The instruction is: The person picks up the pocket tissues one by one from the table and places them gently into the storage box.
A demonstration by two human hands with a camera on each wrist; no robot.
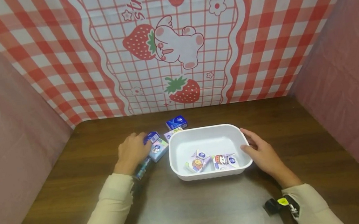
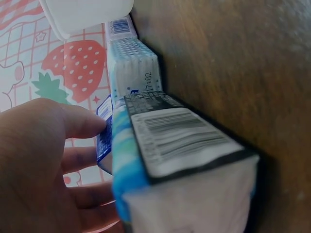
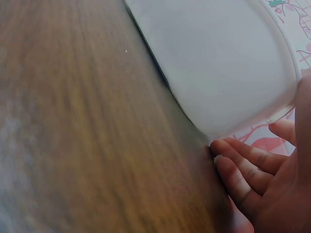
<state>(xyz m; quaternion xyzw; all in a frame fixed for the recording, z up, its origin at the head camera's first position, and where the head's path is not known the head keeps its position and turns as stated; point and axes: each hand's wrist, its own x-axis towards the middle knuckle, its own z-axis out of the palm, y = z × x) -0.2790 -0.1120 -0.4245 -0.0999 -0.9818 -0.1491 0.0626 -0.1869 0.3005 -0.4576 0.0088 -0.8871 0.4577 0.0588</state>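
My left hand (image 1: 133, 151) pinches a small dark blue tissue pack (image 1: 152, 137) between thumb and fingers, left of the white plastic tub (image 1: 209, 175). In the left wrist view that blue pack (image 2: 104, 133) shows between the thumb and fingers. Beneath and beside it lie a light blue tissue pack (image 1: 158, 149) and a darker pack with a barcode (image 2: 182, 136). At the tub's right end, my right hand (image 1: 262, 153) holds the rim, thumb over the edge and fingers outside. Inside the tub lie two cartoon-printed tissue packs, one lilac and yellow (image 1: 197, 162), one with a strawberry figure (image 1: 224, 161).
Behind the tub's left corner are another dark blue pack (image 1: 177, 122) and a pale printed pack (image 1: 170, 134). The brown wooden table (image 1: 296, 145) meets a red-checked strawberry cloth (image 1: 181, 55) at the back. Pink curtains hang on both sides.
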